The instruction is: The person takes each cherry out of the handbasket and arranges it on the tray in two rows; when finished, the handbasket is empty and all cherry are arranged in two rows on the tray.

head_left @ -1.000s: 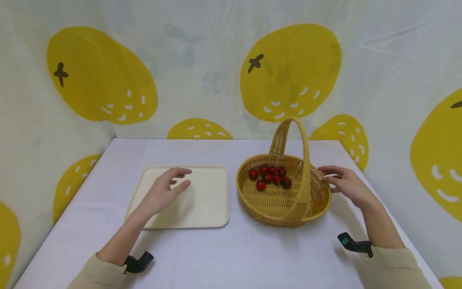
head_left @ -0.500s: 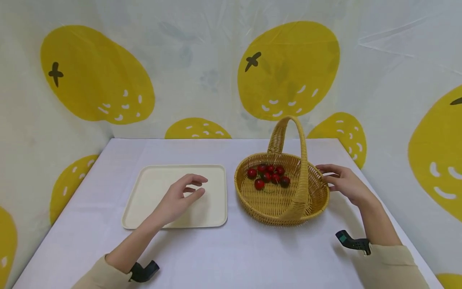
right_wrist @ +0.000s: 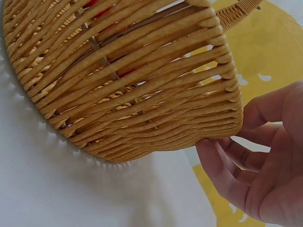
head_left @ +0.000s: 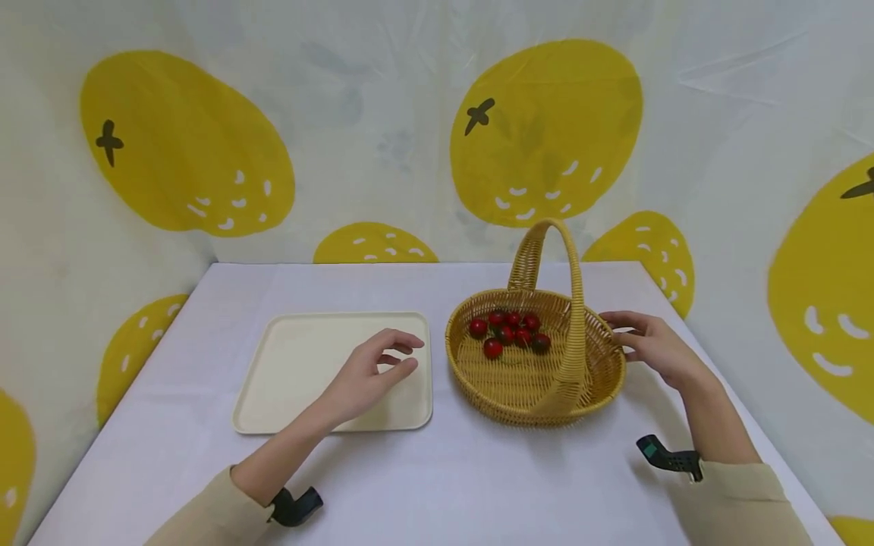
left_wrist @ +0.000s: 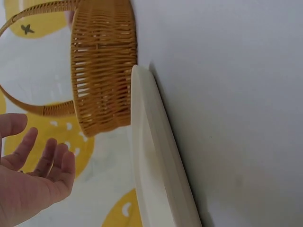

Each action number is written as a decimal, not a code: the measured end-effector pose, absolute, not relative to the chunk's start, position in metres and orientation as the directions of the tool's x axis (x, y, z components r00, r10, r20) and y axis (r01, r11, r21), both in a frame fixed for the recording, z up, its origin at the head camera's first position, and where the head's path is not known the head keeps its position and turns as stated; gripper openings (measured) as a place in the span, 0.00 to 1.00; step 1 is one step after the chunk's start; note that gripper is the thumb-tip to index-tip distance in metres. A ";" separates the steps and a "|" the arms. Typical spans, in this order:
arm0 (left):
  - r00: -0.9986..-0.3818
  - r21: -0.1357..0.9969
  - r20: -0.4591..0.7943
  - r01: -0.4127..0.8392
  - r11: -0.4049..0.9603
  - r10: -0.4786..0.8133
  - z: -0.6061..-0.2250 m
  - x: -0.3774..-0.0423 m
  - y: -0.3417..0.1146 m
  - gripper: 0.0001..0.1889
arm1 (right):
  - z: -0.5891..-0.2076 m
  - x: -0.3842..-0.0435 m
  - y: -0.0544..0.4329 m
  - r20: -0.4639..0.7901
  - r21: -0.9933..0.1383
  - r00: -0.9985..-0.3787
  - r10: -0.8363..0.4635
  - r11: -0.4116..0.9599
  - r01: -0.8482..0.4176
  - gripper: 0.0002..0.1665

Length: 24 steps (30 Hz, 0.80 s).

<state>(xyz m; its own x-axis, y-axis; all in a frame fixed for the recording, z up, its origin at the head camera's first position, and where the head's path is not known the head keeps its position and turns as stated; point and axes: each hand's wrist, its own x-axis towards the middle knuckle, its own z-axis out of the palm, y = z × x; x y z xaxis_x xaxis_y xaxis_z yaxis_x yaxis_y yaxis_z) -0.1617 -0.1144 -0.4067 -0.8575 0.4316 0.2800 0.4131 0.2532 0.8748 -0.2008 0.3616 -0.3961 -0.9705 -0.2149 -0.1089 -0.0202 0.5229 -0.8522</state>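
A wicker basket [head_left: 478,394] with a tall arched handle stands right of centre in the head view. Several dark red cherries [head_left: 505,334] lie clustered on its floor. At the basket's right end my right hand [head_left: 658,349] holds the rim. In the right wrist view its thumb [right_wrist: 222,170] touches the wicker outside, and other fingertips are partly hidden by the rim. Over the right part of a cream tray [head_left: 293,364] hovers my left hand [head_left: 369,375], fingers loosely bent and holding nothing. It points toward the basket, apart from it.
A white cloth covers the table [head_left: 464,485]. Pale curtains [head_left: 382,152] printed with big yellow fruit close off the back and both sides. The tray's right edge lies close to the basket's left side, with a narrow gap between. The handle rises high above the basket.
My left hand has moved rightward across the tray toward the basket. My right hand has stayed at the basket's right rim, and the basket and cherries have not moved noticeably.
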 end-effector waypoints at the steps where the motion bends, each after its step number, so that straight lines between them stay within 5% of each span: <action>1: -0.852 0.874 0.286 0.420 0.246 0.438 -0.407 -0.163 -0.112 0.13 | -0.396 -0.200 0.362 -0.108 -0.852 -0.971 -0.215 0.523 -0.020 0.28; 17: -0.781 0.811 0.348 0.528 0.251 0.519 -0.395 -0.178 -0.059 0.12 | -0.395 -0.199 0.362 -0.114 -0.854 -0.974 -0.198 0.519 -0.005 0.28; 24: -0.766 0.788 0.277 0.527 0.319 0.581 -0.390 -0.187 -0.033 0.15 | -0.394 -0.198 0.361 -0.105 -0.867 -0.973 -0.206 0.498 -0.012 0.28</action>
<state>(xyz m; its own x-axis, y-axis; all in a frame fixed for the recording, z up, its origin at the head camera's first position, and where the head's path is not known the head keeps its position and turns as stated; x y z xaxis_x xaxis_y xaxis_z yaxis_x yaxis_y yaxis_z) -0.1874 -0.0334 -0.3901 -0.7656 0.5808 0.2766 0.5268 0.3192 0.7878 -0.1979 0.3608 -0.3944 -0.9729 -0.2061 -0.1049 -0.0120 0.4979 -0.8672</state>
